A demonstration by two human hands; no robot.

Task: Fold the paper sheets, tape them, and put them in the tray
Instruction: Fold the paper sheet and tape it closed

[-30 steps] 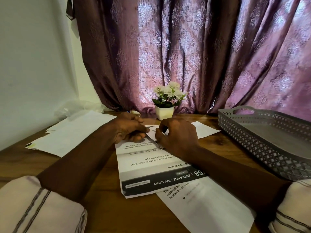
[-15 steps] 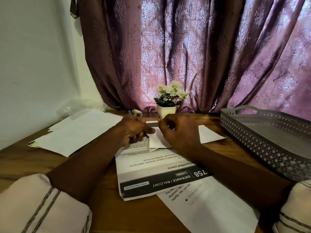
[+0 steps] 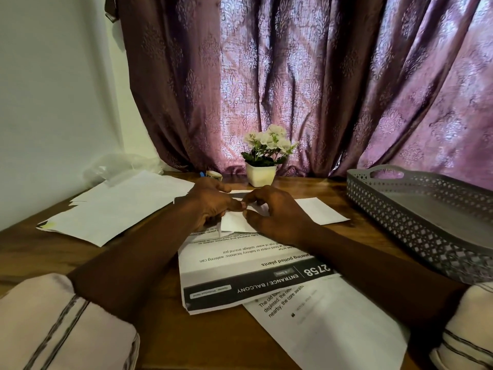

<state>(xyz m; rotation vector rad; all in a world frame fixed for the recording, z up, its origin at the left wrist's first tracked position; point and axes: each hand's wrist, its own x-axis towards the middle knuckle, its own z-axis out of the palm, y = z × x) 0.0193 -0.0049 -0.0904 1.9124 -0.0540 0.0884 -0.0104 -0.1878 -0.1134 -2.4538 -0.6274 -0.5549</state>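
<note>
While both hands meet over its far end, the printed sheet [image 3: 240, 265] lies on the wooden table [image 3: 160, 343] straight in front of the person. Its long axis runs away from them toward the flower pot [image 3: 261, 175]. Its text reads upside down from the person's side, with the dark header band at the near end. The far end is turned back toward the person as a white flap [image 3: 236, 222], slightly raised off the page.

The left hand [image 3: 210, 205] pinches the flap's upper edge with curled fingers and thumb. The right hand [image 3: 277, 214] pinches the same edge just beside it, and the fingertips of the two hands touch.

A second sheet [image 3: 328, 324] sticks out from under the near right corner, and a folded white paper [image 3: 321, 212] lies beyond the right hand. A stack of loose sheets [image 3: 120, 206] rests at the left, and what looks like a roll of tape [image 3: 214, 175] sits behind the left hand. The grey perforated tray [image 3: 400, 209] stands at the right.
</note>
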